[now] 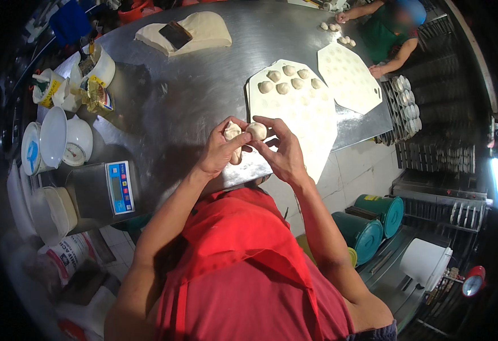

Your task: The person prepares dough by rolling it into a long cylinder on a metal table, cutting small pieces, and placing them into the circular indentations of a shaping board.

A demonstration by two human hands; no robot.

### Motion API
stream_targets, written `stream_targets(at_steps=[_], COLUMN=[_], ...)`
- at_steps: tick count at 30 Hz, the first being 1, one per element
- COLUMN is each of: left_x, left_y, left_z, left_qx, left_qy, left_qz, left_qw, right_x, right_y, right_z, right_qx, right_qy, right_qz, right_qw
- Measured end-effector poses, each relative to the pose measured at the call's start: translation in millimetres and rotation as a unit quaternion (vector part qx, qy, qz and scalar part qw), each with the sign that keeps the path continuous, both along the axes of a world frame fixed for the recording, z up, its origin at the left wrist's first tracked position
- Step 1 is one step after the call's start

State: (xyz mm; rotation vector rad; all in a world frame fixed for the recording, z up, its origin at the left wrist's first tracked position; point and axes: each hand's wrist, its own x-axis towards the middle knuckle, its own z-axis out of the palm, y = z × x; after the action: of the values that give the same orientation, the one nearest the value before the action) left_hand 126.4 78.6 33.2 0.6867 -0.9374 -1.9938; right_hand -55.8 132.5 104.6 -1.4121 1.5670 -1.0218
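My left hand (221, 146) is closed round an elongated piece of dough (232, 129), whose lower end shows below my fingers. My right hand (278, 145) has its thumb and fingers around a round dough ball (256, 131), just beside that piece. Both hands are held over the near edge of the steel table (192, 91). Just beyond them lies a white board with dimples (289, 136), with several pale dough balls (282, 88) in rows on its far part.
A dough slab (211, 34) with a dark scraper (175, 35) lies behind. At left are containers (98, 62) and a digital scale (98, 187). A co-worker (382, 48) works by a second board (348, 85). Lidded buckets (365, 237) and racks (453, 159) stand at right.
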Motion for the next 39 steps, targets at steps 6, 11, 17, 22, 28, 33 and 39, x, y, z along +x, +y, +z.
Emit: stream_targets(at_steps=[6,11,17,22,28,33,39], left_x=[0.5,-30.6,-43.7,-65.4,-103.6,-132.4,-164.3], left_y=[-3.5,3.1,-2.1,-8.0,-6.1,-3.6,-1.4], left_z=[-9.0,21.2,-10.7,-17.1,-27.7,-69.4,-60.7], left_qx=[-0.006,0.047,-0.048,-0.024,0.056,0.094,0.096], left_qy=[-0.061,-0.014,-0.105,-0.150,-0.191,-0.188,-0.282], left_qz=[-0.041,0.016,-0.040,-0.112,-0.136,-0.034,-0.014], left_qw=[0.997,0.999,0.992,0.982,0.970,0.977,0.955], right_x=[2.7,1.6,-27.9,-57.0,-136.9,-253.8,-315.2], right_y=[-1.5,-4.3,14.4,21.9,-14.0,-99.5,-150.3], right_z=[14.9,7.9,23.5,11.2,-33.4,-116.1,-179.2], right_qx=[0.009,-0.088,0.070,0.036,0.118,-0.008,-0.011], right_qy=[0.020,0.194,0.101,0.135,0.116,0.159,0.245], right_qz=[-0.010,-0.021,-0.012,0.043,0.050,-0.102,-0.084], right_qw=[1.000,0.977,0.992,0.989,0.985,0.982,0.966])
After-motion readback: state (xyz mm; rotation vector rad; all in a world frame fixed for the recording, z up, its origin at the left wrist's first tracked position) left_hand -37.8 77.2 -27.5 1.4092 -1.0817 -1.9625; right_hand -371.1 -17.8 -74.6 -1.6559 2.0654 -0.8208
